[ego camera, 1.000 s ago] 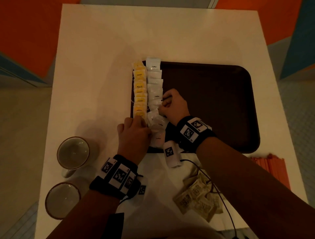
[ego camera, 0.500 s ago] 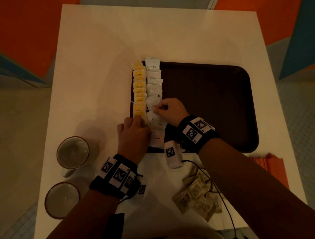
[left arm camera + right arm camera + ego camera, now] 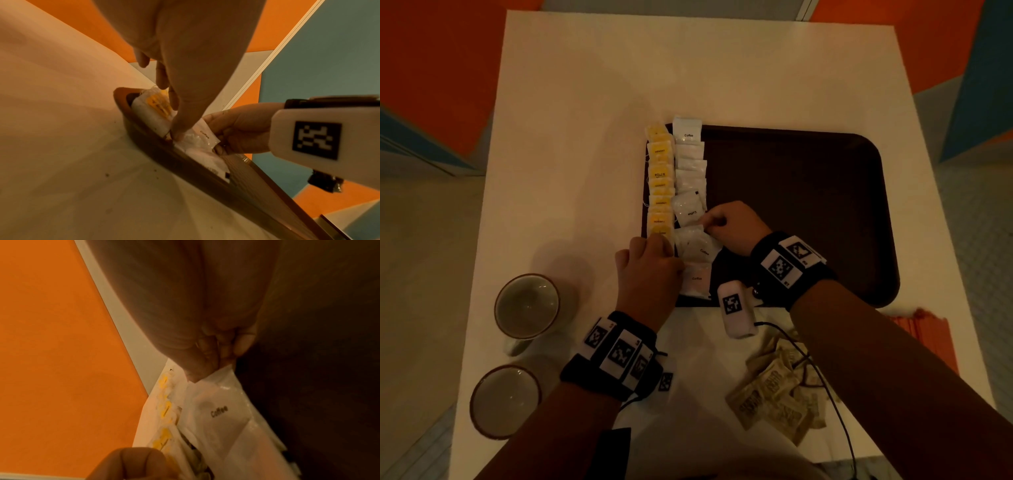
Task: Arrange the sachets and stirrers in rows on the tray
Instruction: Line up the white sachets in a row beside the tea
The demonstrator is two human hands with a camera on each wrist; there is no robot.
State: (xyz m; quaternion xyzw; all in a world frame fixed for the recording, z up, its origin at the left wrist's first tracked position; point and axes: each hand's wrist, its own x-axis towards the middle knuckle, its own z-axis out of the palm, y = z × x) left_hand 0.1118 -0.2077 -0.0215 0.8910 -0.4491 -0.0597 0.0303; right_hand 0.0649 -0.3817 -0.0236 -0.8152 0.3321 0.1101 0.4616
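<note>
A dark brown tray holds a row of yellow sachets along its left edge. Beside it runs a row of white coffee sachets. My right hand pinches the far corner of one white coffee sachet near the row's near end; thumb and finger meet on that sachet. My left hand rests at the tray's near-left corner. Its thumb presses on the white sachets, and its fingers reach down onto the yellow ones.
Two cups stand on the white table at the near left. A loose pile of brown sachets lies near me, and orange stirrers sit by the tray's near-right corner.
My right hand has drawn slightly toward me along the white row and now pinches a sachet lower down. A white sachet above it now lies tilted. My left hand has stayed put.
</note>
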